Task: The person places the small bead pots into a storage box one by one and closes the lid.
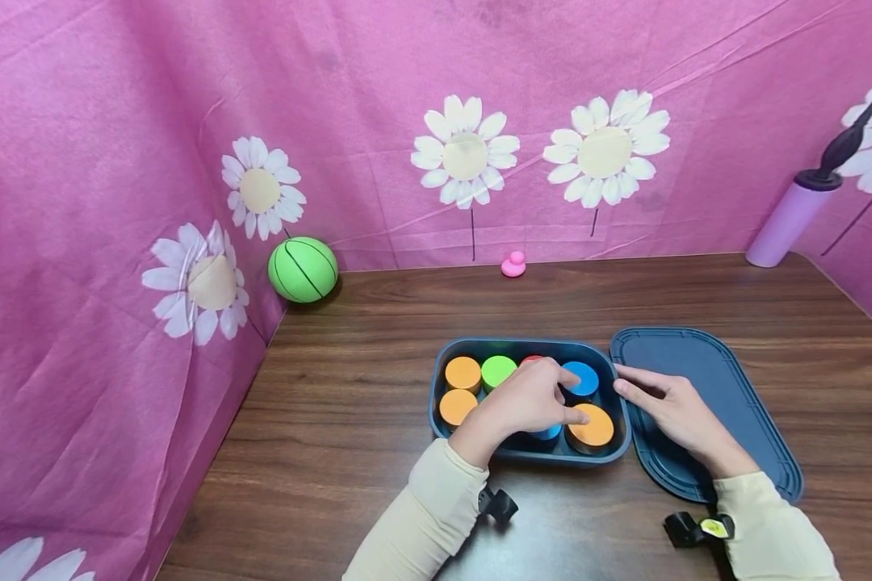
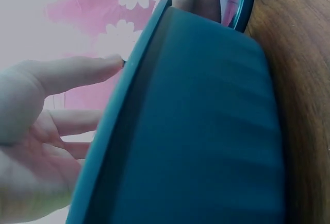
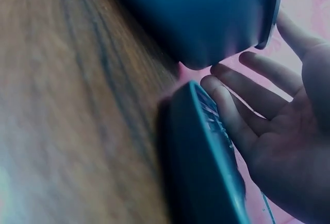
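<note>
A dark blue rectangular container (image 1: 526, 461) stands on the wooden table, holding several round, disc-topped pieces. My left hand (image 1: 526, 395) reaches over it with thumb and forefinger spread apart. The thumb tip overlaps the front right orange piece (image 1: 592, 428), while the forefinger lies over a blue piece (image 1: 584, 379) behind that one. A red piece (image 1: 532, 358) and another blue piece (image 1: 548, 433) are partly hidden by this hand. My right hand (image 1: 679, 411) rests its extended fingertips at the container's right rim, above the dark blue lid (image 1: 744, 420). In the right wrist view its fingers (image 3: 260, 87) are loosely extended.
Two orange pieces (image 1: 463, 374) and a green piece (image 1: 498, 372) sit in the container's left part. A green ball (image 1: 303, 269) lies at the back left, a small pink toy (image 1: 513, 265) at the back edge. A purple hand pump (image 1: 792, 222) stands at the back right.
</note>
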The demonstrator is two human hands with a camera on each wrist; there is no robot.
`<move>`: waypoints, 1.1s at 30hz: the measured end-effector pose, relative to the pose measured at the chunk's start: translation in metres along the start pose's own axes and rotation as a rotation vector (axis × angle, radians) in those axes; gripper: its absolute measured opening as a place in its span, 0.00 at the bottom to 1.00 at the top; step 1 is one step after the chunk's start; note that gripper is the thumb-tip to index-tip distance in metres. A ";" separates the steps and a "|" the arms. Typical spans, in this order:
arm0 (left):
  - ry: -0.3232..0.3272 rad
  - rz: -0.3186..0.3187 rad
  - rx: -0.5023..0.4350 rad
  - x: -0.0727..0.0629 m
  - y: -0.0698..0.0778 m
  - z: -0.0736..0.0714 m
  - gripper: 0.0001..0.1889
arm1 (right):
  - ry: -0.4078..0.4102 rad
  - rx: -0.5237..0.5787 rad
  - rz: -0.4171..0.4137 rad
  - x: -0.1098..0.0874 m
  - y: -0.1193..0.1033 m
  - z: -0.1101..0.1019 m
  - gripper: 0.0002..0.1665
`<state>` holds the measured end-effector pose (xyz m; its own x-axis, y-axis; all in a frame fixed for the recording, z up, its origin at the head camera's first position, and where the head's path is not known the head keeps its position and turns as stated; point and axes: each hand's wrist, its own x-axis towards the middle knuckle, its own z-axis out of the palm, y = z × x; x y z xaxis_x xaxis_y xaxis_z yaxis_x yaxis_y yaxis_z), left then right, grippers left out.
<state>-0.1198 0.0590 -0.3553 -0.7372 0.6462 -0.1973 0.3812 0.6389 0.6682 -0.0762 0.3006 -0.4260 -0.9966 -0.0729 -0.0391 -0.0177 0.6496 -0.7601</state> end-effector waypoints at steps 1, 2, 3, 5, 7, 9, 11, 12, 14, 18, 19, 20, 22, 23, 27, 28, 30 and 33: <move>0.011 0.002 -0.013 -0.001 -0.001 -0.001 0.29 | 0.001 0.002 -0.003 0.000 0.000 -0.001 0.32; 0.022 0.010 -0.024 -0.001 -0.001 -0.002 0.29 | 0.000 0.008 -0.006 0.000 0.001 -0.002 0.31; 0.038 0.014 -0.034 -0.001 -0.002 -0.004 0.30 | 0.000 0.018 -0.008 0.000 0.001 -0.002 0.31; 0.064 0.015 -0.069 -0.002 -0.002 -0.005 0.31 | 0.000 0.053 -0.014 -0.001 0.002 -0.005 0.30; 0.094 0.014 -0.111 -0.002 -0.001 -0.006 0.32 | 0.001 0.106 -0.025 -0.002 0.003 -0.007 0.29; 0.122 0.013 -0.144 -0.003 0.000 -0.005 0.33 | 0.008 0.166 -0.036 -0.003 0.003 -0.007 0.29; 0.144 0.021 -0.179 -0.004 0.002 -0.004 0.34 | 0.016 0.222 -0.046 -0.004 0.003 -0.008 0.30; 0.151 0.026 -0.201 -0.004 0.004 -0.003 0.35 | 0.018 0.248 -0.054 -0.004 0.003 -0.008 0.30; 0.160 0.032 -0.251 -0.004 0.009 -0.001 0.36 | 0.023 0.302 -0.058 -0.005 0.002 -0.010 0.31; 0.169 0.045 -0.330 -0.001 0.021 0.007 0.38 | 0.037 0.364 -0.070 -0.010 0.005 -0.017 0.32; 0.170 0.047 -0.331 0.001 0.025 0.009 0.38 | 0.047 0.375 -0.075 -0.013 0.008 -0.021 0.32; 0.169 0.050 -0.326 0.002 0.030 0.012 0.38 | 0.056 0.383 -0.084 -0.016 0.010 -0.024 0.32; 0.166 0.051 -0.310 0.006 0.039 0.018 0.39 | 0.074 0.385 -0.115 -0.022 0.017 -0.032 0.32; 0.162 0.053 -0.303 0.007 0.043 0.021 0.39 | 0.081 0.393 -0.128 -0.025 0.020 -0.035 0.31; 0.141 0.071 -0.261 0.013 0.058 0.034 0.39 | 0.090 0.459 -0.166 -0.033 0.032 -0.048 0.30; 0.136 0.077 -0.250 0.014 0.061 0.037 0.39 | 0.091 0.477 -0.166 -0.035 0.034 -0.051 0.31; 0.128 0.086 -0.229 0.016 0.067 0.045 0.39 | 0.099 0.489 -0.162 -0.038 0.037 -0.056 0.31; 0.118 0.083 -0.201 0.018 0.075 0.056 0.38 | 0.121 0.487 -0.151 -0.045 0.042 -0.064 0.30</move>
<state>-0.0729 0.1418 -0.3483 -0.7723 0.6326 -0.0584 0.3335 0.4819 0.8103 -0.0371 0.3800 -0.4146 -0.9886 -0.0321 0.1473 -0.1508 0.2093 -0.9662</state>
